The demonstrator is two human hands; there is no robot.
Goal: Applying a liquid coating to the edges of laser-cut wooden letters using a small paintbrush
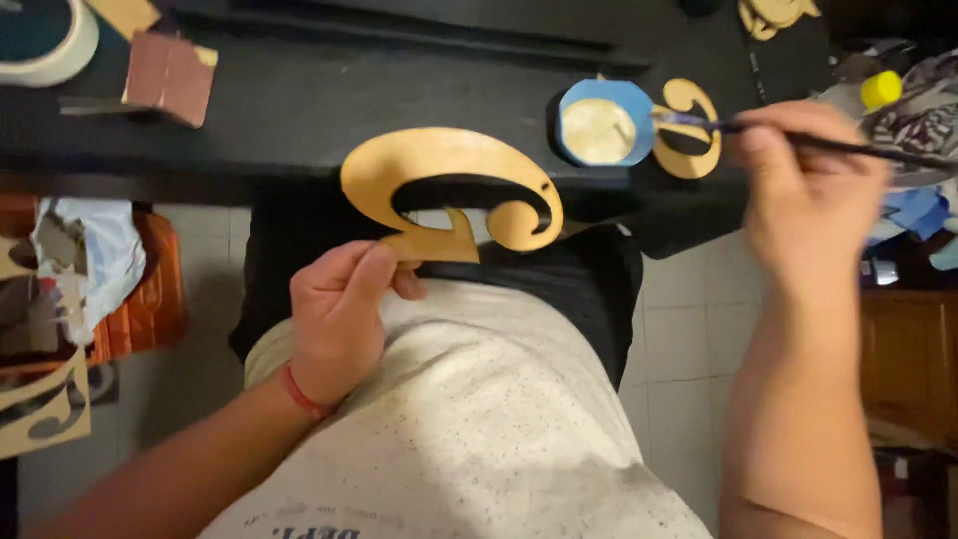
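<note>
My left hand (339, 314) grips the lower stem of a gold-painted curled wooden cutout (439, 175), held up flat over the edge of the black table (299, 110). My right hand (803, 190) holds a thin dark paintbrush (798, 135), its tip reaching left over a blue pot of pale gold paint (601, 124). A second, smaller gold cutout (689, 130) lies on the table just right of the pot, partly under the brush.
A roll of tape (40, 40) and brown sandpaper blocks (168, 75) sit at the table's far left. More cutouts lie at top right (773, 15) and on the floor at left (45, 404). Crumpled cloth, a yellow-capped bottle (878, 90) clutter the right.
</note>
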